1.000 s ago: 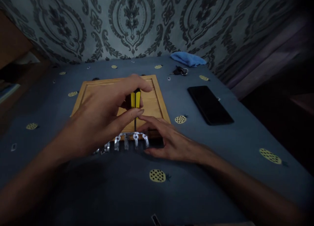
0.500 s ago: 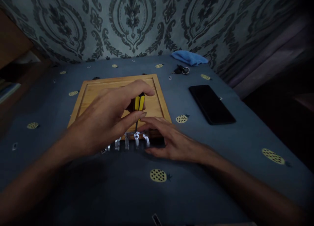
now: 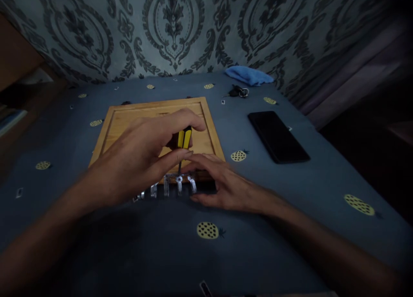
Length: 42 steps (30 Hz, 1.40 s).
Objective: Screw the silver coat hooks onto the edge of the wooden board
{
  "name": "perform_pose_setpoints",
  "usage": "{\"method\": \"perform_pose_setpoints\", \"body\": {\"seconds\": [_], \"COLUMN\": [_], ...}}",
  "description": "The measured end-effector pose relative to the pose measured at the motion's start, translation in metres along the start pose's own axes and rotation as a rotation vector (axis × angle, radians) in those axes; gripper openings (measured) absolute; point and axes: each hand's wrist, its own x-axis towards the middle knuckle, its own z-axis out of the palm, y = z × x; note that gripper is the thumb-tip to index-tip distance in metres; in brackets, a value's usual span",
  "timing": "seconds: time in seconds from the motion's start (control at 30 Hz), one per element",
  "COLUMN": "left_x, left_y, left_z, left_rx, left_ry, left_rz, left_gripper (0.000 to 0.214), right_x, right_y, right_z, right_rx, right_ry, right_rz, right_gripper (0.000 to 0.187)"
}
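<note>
My left hand is closed around a screwdriver with a yellow and black handle. Its thin shaft points down, with the tip at one of the shiny metal hooks along the front edge of a wooden board. The board has a raised frame and lies on the table. My right hand grips the front edge of the board right of the hooks, fingers on top and thumb lower in front. My left hand covers part of the board and the hooks at the left.
A dark phone lies right of the board. Behind it are keys on a ring and a crumpled blue cloth. The blue tablecloth has a pineapple print. A patterned wall rises behind the table.
The screwdriver handle has turned slightly in my left hand, and the fingers have shifted a little with it. My right hand and the board stay in place.
</note>
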Motion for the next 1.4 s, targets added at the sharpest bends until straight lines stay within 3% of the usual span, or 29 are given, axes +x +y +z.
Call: {"method": "perform_pose_setpoints", "body": {"seconds": [0.2, 0.47, 0.7, 0.9, 1.07, 1.4], "left_x": [0.000, -0.003, -0.002, 0.013, 0.025, 0.030], "left_y": [-0.001, 0.002, 0.017, 0.012, 0.009, 0.009], "left_z": [-0.001, 0.002, 0.024, 0.051, 0.056, 0.052], "left_rx": [-0.052, -0.154, -0.465, -0.896, -1.082, -1.103], "left_ry": [-0.104, -0.065, 0.099, 0.300, 0.241, 0.127], "left_rz": [-0.015, -0.076, -0.174, -0.170, -0.201, -0.208], "left_gripper": [0.023, 0.013, 0.004, 0.029, 0.037, 0.028], "right_x": [0.000, 0.001, 0.000, 0.002, 0.003, 0.004], "right_y": [0.002, 0.001, 0.004, -0.001, -0.004, -0.003], "right_z": [0.001, 0.001, 0.002, -0.001, -0.002, -0.002], "right_rx": [-0.004, -0.010, -0.048, -0.010, -0.023, -0.050], "right_ry": [0.011, -0.008, 0.016, -0.010, -0.008, -0.013], "right_rz": [-0.021, 0.010, -0.013, 0.006, 0.028, 0.025], "right_gripper": [0.080, 0.079, 0.078, 0.067, 0.063, 0.058]}}
